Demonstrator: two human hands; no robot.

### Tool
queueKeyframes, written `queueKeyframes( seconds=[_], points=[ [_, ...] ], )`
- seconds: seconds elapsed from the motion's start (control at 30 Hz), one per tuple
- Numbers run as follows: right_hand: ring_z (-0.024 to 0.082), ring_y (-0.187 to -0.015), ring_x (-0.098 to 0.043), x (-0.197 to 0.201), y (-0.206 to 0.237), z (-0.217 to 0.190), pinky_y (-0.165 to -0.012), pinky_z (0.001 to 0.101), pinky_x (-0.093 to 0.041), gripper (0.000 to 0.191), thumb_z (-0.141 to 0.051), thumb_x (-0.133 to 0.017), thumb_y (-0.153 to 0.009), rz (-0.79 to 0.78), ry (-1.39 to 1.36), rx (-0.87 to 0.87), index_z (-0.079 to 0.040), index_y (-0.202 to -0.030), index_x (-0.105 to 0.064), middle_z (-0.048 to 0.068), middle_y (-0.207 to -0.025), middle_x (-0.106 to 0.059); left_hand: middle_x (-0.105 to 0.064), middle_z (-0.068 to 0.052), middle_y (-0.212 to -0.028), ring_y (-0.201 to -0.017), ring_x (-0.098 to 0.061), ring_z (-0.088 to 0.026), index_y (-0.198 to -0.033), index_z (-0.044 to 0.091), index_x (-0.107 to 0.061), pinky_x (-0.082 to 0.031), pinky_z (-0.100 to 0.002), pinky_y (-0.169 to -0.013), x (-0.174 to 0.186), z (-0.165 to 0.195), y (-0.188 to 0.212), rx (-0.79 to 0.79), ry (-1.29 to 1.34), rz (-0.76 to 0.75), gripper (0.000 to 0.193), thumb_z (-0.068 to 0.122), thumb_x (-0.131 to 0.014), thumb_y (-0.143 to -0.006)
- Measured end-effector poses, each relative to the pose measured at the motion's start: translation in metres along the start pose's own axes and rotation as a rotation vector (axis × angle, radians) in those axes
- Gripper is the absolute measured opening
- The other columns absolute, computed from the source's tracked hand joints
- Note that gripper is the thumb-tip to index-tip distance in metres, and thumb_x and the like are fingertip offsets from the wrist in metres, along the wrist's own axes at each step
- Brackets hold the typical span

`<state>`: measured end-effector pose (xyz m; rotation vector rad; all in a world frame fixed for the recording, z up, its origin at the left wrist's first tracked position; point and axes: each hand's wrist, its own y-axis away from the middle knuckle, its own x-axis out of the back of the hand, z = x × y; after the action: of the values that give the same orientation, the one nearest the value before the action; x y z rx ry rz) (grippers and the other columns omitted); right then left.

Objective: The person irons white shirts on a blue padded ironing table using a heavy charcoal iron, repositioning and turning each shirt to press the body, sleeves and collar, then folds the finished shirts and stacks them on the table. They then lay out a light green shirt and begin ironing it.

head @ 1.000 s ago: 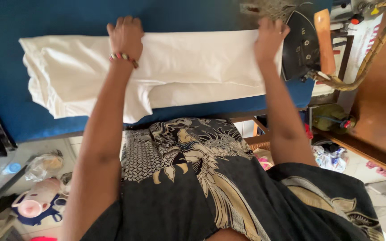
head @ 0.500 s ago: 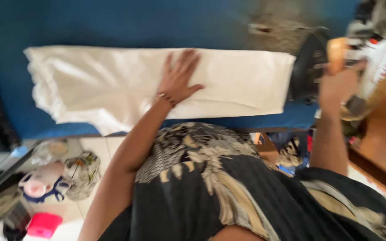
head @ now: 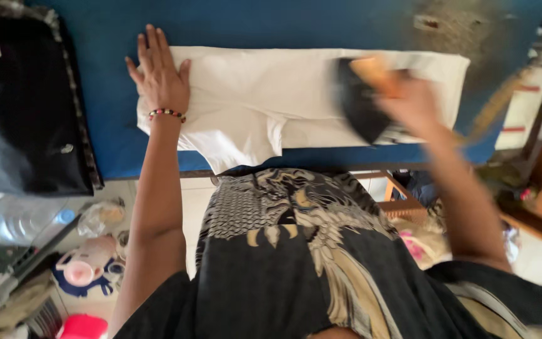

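Observation:
A folded white garment (head: 271, 100) lies across a blue padded ironing surface (head: 271, 22). My left hand (head: 160, 72) rests flat, fingers spread, on the garment's left end; a beaded bracelet circles the wrist. My right hand (head: 412, 103), blurred by motion, grips the wooden handle of a dark clothes iron (head: 362, 103) that sits on the right half of the garment.
Dark folded fabric (head: 26, 107) lies at the left end of the surface. A worn, scorched patch (head: 453, 28) marks the far right. On the floor at left lie a plastic bottle (head: 14, 220), a toy-like pink and white object (head: 86, 267) and clutter.
My left hand slid from the garment's middle to its left end. My right hand took the iron from the right side and brought it onto the garment.

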<state>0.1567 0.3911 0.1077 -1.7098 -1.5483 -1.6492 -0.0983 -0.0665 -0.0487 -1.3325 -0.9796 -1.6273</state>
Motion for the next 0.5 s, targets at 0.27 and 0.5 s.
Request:
queueKeyframes(
  seconds=[0.27, 0.5],
  points=[
    [0.045, -0.091, -0.07, -0.028, -0.003, 0.018, -0.08, 0.0476, -0.056, 0.041, -0.024, -0.081, -0.082, 0.306, -0.114, 0.028, 0.001, -0.112, -0.069, 0.026, -0.093, -0.072, -0.019, -0.011, -0.178, -0.16, -0.019, -0.032, -0.171, 0.003, -0.026, -0.015, -0.066, -0.122, 0.014, 0.007, 0.003, -0.044, 0.032, -0.025, 0.078, 0.043, -0.061, -0.113],
    [0.025, -0.059, -0.071, 0.06, -0.019, 0.164, -0.057, 0.0393, -0.057, 0.021, -0.017, -0.075, -0.085, 0.344, -0.197, -0.305, 0.0, -0.097, -0.072, 0.017, -0.074, -0.071, -0.032, -0.009, -0.177, -0.164, -0.025, -0.031, -0.171, 0.008, -0.033, -0.017, -0.06, -0.129, 0.033, -0.009, 0.041, 0.068, 0.492, 0.06, 0.061, 0.006, -0.054, -0.114]
  ],
)
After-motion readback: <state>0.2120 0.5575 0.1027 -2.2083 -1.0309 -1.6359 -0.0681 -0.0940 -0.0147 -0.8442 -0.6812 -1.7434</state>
